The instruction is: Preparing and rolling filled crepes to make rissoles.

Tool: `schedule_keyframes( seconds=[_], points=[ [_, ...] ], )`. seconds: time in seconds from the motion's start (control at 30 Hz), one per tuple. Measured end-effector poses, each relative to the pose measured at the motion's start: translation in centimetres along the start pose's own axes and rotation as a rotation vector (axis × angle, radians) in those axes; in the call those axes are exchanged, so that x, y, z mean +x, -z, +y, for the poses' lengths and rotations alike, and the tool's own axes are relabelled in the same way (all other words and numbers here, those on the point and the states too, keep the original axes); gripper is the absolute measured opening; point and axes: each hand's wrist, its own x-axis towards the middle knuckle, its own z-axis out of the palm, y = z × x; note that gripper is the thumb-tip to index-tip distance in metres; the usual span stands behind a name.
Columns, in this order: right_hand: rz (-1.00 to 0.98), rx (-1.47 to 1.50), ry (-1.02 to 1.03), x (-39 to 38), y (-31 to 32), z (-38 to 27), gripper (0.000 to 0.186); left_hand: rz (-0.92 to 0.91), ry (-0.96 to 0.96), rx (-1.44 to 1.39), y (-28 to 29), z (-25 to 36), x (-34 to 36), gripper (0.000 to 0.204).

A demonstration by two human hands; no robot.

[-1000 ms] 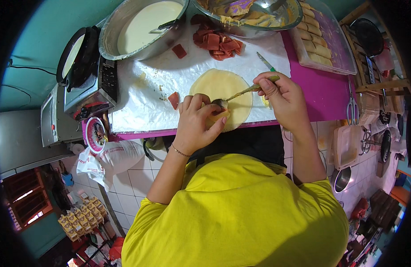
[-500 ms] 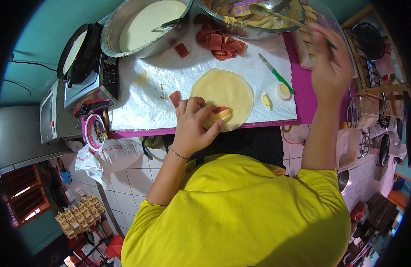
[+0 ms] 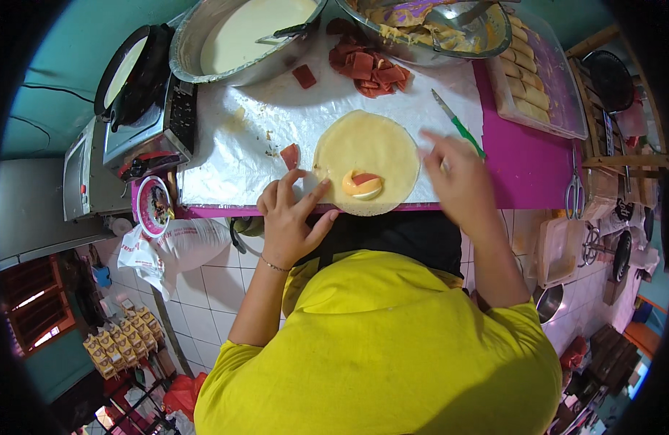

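Your pancake (image 3: 367, 141) lies flat at the middle of the table's (image 3: 519, 170) front edge, its near rim reaching that edge or slightly past it; a sideways drag there could crease it or pull it off. The filling (image 3: 362, 185) sits unevenly on the near half, so a lopsided lift could tip the egg out or smear the sauce. Your left hand (image 3: 289, 206) is spread at the pancake's left rim; pressing its fingertips in hard could tear the thin sheet. Your right hand (image 3: 456, 181) blurs beside the right rim, and I cannot tell whether it pinches anything. The knife (image 3: 458, 123) lies close beyond it, toward the table's right edge, where a careless reach could catch the blade.
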Motion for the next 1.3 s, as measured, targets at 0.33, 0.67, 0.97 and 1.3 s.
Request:
schedule_keyframes(
  seconds=[0.33,0.67,0.97,1.3],
  points=[
    [-0.179,-0.234,-0.226,-3.9,-1.6,-0.4,0.04,0.276,0.211,0.174,-2.0,1.8,-0.3,0.025],
    [-0.11,-0.195,-0.216,-2.9,-3.3,-0.3,0.025,0.271,0.247,-0.279,-2.0,3.2,2.4,0.014],
    [-0.079,0.136,-0.119,-1.0,-5.1,-3.1,0.018,0.037,0.059,-0.441,-2.0,4.0,4.0,0.028],
    [-0.274,0.124,-0.119,0.0,-6.4,-3.4,0.021,0.043,-0.062,-0.133,-1.6,2.3,4.2,0.041]
  ],
)
